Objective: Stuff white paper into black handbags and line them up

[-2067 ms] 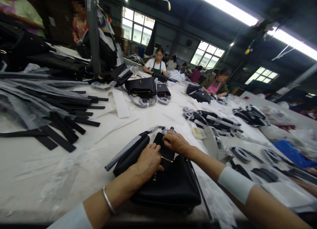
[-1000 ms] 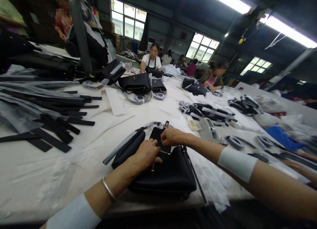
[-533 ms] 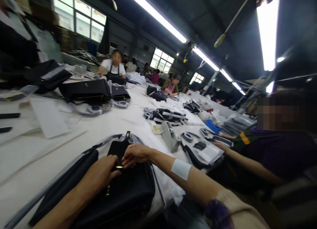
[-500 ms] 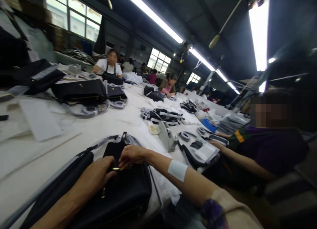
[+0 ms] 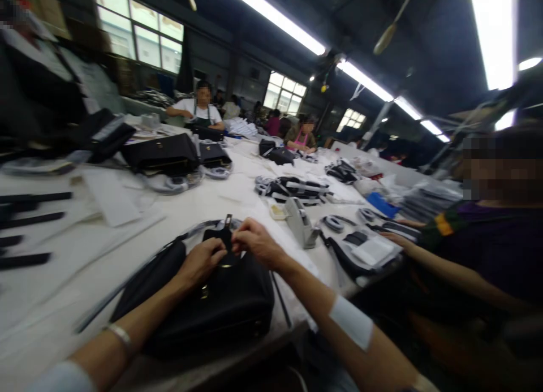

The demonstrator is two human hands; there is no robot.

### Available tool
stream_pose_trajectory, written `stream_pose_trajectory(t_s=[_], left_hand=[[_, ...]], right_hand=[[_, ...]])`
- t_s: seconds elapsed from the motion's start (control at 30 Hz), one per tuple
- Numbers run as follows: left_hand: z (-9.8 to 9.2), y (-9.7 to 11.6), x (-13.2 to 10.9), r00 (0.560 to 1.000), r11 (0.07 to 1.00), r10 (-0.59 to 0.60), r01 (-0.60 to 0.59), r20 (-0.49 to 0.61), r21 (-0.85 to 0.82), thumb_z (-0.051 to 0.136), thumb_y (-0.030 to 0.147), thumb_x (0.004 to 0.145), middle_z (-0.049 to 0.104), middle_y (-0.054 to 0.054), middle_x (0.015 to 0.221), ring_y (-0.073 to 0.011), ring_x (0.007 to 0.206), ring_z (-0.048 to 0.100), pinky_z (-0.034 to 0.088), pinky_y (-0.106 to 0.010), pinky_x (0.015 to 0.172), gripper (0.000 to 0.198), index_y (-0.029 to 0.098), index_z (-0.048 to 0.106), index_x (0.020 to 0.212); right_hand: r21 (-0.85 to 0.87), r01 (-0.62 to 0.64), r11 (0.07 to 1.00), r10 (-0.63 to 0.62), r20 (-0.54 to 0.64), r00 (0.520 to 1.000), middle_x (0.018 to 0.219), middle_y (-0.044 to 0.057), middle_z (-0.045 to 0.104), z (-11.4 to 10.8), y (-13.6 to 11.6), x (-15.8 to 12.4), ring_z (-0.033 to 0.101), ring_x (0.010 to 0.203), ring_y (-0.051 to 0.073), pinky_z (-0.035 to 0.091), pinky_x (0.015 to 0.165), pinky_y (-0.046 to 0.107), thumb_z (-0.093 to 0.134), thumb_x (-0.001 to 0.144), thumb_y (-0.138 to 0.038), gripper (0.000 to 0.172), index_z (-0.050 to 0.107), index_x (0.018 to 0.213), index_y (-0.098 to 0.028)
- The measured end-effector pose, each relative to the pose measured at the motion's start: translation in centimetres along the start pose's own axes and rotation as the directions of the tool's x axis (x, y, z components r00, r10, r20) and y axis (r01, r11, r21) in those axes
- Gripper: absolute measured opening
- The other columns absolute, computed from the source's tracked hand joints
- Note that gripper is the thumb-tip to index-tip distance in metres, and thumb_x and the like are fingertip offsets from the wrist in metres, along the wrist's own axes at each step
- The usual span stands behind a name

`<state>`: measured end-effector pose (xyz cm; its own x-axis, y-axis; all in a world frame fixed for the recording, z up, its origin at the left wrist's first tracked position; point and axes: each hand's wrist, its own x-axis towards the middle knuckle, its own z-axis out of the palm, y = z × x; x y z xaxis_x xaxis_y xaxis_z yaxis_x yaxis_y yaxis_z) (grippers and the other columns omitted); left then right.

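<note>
A black handbag (image 5: 212,315) with gold-coloured fittings lies on the white table in front of me. Over its upper part are both hands, close together at a black flap (image 5: 212,233) with a metal piece (image 5: 228,220) at its end. My left hand (image 5: 206,261) is closed, its fingertips curled at the flap's left side. My right hand (image 5: 255,242) is pinched at the flap's right side. Whatever is between the fingers is too small or hidden to make out. A gold-coloured strip (image 5: 225,266) shows just below the fingertips.
A grey tape dispenser (image 5: 302,225) stands beyond my right hand. More black bags (image 5: 163,154) and wrapped straps (image 5: 294,189) lie farther back. Black strips (image 5: 31,218) are at left. A co-worker's arm (image 5: 449,273) reaches over a bag at right; other people sit across the table.
My hands have lifted slightly off the gold-coloured strip and moved up the flap, fingertips still close together. The view has shifted left, bringing black strips into sight.
</note>
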<state>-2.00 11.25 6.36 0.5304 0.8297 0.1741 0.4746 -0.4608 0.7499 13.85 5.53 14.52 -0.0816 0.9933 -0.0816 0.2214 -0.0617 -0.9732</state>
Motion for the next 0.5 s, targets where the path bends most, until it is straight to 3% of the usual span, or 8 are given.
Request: stream_pose_trajectory(t_s=[0.13,0.2,0.27,0.33,0.4,0.43,0.5], left_hand=[[0.1,-0.6,0.2,0.997,0.998,-0.066,0.066,-0.049,-0.005,0.052,0.029,0.083,0.064,-0.002,0.083,-0.0196,0.083,0.060,0.043,-0.030,0.077,0.014,0.020,0.061,0.077],[0.2,-1.1,0.4,0.994,0.996,-0.088,0.087,-0.059,-0.020,0.053,0.028,0.083,0.063,-0.002,0.081,-0.0187,0.080,0.060,0.044,-0.029,0.076,0.012,0.019,0.060,0.077],[0.3,-1.5,0.4,0.993,0.995,-0.097,0.095,-0.061,-0.035,0.054,0.028,0.083,0.063,-0.001,0.080,-0.0183,0.079,0.060,0.045,-0.029,0.074,0.012,0.019,0.059,0.076],[0.3,-1.5,0.3,0.994,0.995,-0.093,0.090,-0.063,-0.045,0.054,0.029,0.083,0.063,-0.001,0.080,-0.0183,0.080,0.060,0.045,-0.029,0.073,0.013,0.020,0.059,0.076],[0.2,-1.2,0.3,0.995,0.996,-0.080,0.077,-0.067,-0.047,0.052,0.031,0.083,0.062,-0.001,0.080,-0.0185,0.079,0.060,0.045,-0.029,0.073,0.015,0.020,0.058,0.075],[0.0,-1.0,0.2,0.995,0.997,-0.071,0.068,-0.070,-0.048,0.051,0.033,0.083,0.062,-0.001,0.079,-0.0188,0.078,0.060,0.044,-0.030,0.072,0.016,0.020,0.057,0.074],[-0.4,-0.5,0.0,0.996,0.998,-0.046,0.042,-0.078,-0.049,0.049,0.035,0.082,0.060,-0.001,0.076,-0.0199,0.075,0.059,0.043,-0.031,0.071,0.019,0.021,0.055,0.072]], right_hand=[[0.221,-0.040,0.975,0.027,0.059,0.998,0.076,-0.002,0.058,-3.7,-1.3,-6.2,0.056,0.058,0.012,0.048,0.057,0.026,0.064,0.075,-0.038,0.025,0.046,0.078,-0.023],[0.192,-0.147,0.970,0.120,0.144,0.982,0.074,0.000,0.059,-5.3,-0.9,-10.0,0.054,0.050,0.011,0.043,0.048,0.024,0.065,0.077,-0.046,0.028,0.050,0.077,-0.022],[0.028,-0.286,0.958,0.268,0.280,0.922,0.080,0.006,0.063,-5.9,0.2,-13.5,0.058,0.050,0.014,0.043,0.044,0.026,0.056,0.085,-0.055,0.033,0.062,0.084,-0.022],[-0.231,-0.222,0.947,0.281,0.266,0.922,0.093,0.010,0.067,-5.6,1.5,-16.1,0.067,0.070,0.020,0.053,0.059,0.031,0.059,0.085,-0.046,0.027,0.067,0.074,-0.023],[-0.434,-0.071,0.898,0.180,0.215,0.960,0.112,0.009,0.067,-4.9,2.5,-17.3,0.068,0.094,0.022,0.053,0.081,0.032,0.065,0.081,-0.030,0.015,0.068,0.068,-0.024],[-0.496,-0.012,0.868,0.136,0.215,0.967,0.122,0.007,0.065,-4.5,2.6,-17.3,0.067,0.098,0.021,0.052,0.086,0.030,0.065,0.078,-0.023,0.008,0.071,0.074,-0.026],[-0.579,0.057,0.814,0.135,0.283,0.950,0.135,0.002,0.058,-3.9,2.1,-16.7,0.068,0.095,0.017,0.052,0.082,0.024,0.064,0.075,-0.016,0.033,0.072,0.103,-0.033]])
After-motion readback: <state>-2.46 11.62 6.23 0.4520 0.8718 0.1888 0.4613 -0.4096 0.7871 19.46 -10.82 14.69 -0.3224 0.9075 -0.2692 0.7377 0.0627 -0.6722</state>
